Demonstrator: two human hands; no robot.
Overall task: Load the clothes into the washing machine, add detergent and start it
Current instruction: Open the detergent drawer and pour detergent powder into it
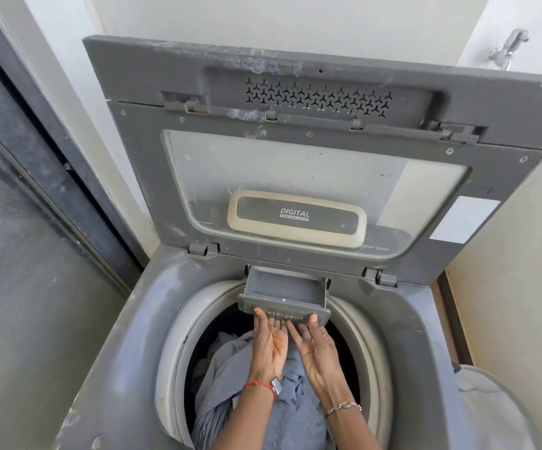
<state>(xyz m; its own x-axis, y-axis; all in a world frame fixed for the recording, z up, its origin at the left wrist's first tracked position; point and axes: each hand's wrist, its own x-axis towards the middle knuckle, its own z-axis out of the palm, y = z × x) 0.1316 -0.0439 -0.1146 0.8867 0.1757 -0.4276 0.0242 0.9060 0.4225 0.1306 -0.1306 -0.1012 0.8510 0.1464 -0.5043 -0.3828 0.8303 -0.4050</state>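
A grey top-loading washing machine [126,345] stands before me with its lid [295,164] raised upright. Grey-blue clothes [289,414] fill the drum. At the back rim the detergent drawer [284,297] is pulled out over the drum; its front reads "Detergent". My left hand [269,345] and my right hand [316,350] are palm up under the drawer's front. Their fingertips touch its lower edge, and the thumbs rest on its face. Neither hand holds anything else.
A dark sliding door frame [35,164] runs along the left. A white wall lies behind the lid, with a metal tap [508,47] at the top right. A pale cloth bundle [490,404] sits low at the right beside the machine.
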